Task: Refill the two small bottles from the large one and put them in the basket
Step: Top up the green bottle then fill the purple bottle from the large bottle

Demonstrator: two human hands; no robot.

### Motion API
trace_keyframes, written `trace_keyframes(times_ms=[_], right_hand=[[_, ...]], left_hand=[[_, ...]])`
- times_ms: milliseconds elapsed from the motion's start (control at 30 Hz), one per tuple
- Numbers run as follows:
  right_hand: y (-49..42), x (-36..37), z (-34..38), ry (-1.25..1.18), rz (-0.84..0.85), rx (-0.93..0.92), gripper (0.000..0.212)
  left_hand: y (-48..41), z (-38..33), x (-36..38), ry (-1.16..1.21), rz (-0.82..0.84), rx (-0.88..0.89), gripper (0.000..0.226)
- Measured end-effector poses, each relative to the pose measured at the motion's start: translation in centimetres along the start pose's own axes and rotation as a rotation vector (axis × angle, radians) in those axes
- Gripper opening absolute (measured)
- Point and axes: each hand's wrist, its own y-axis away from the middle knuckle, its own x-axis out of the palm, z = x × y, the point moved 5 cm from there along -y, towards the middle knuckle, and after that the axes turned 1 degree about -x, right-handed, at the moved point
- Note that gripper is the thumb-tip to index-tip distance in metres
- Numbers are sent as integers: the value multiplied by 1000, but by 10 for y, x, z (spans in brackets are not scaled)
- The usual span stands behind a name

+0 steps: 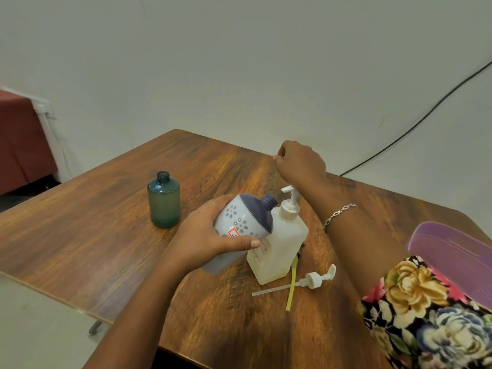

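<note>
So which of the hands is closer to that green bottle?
Left. The left hand grips the white bottle just right of the green bottle; the right hand hovers farther away, beyond the pump bottle.

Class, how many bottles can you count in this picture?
3: a teal bottle standing open at left, a flowered bottle tilted in the left hand, and the large pump bottle beside it.
</note>
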Motion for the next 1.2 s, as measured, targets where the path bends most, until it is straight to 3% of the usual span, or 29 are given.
trace_keyframes(times_ms=[133,267,1200], right_hand=[[4,7,1,60,34,-2,25],[8,14,4,105,42,-39,23],[8,3,1,14,44,-1,22]], left_hand=[[-1,2,0,-1,0,1,99],[-1,5,0,15,-6,1,90],[-2,5,1,13,12,23,104]])
